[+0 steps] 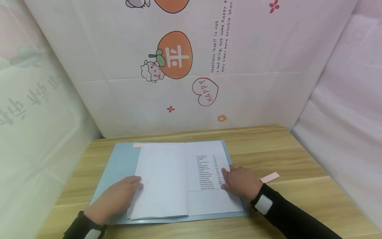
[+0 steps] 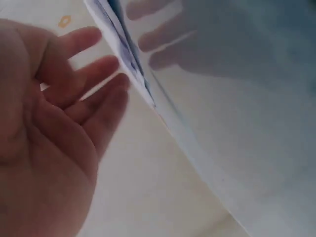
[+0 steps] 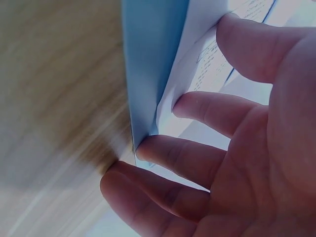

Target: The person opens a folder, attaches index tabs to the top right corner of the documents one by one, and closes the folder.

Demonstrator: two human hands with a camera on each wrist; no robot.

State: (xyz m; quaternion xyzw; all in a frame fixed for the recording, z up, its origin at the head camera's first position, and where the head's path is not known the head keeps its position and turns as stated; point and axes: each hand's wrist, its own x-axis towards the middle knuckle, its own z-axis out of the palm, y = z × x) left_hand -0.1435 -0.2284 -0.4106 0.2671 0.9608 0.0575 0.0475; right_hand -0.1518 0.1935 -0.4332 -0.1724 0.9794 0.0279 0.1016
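Note:
A light blue folder (image 1: 122, 162) lies spread on the wooden table, with white sheets (image 1: 162, 182) over its left part. On its right side is a page (image 1: 215, 202) printed with a small table of text. My left hand (image 1: 117, 196) is at the left edge of the sheets, fingertips right by the layered paper edge (image 2: 131, 54) in the left wrist view. My right hand (image 1: 241, 181) rests at the right edge of the printed page. In the right wrist view its spread fingers (image 3: 207, 111) touch the page and the blue cover edge (image 3: 150, 64).
One pink paper strip (image 1: 270, 177) lies on the table (image 1: 310, 186) beside the right wrist. Another pink strip (image 1: 138, 145) sits at the top left corner of the sheets. A printed white cloth (image 1: 125, 106) hangs behind the table, with more cloth at both sides.

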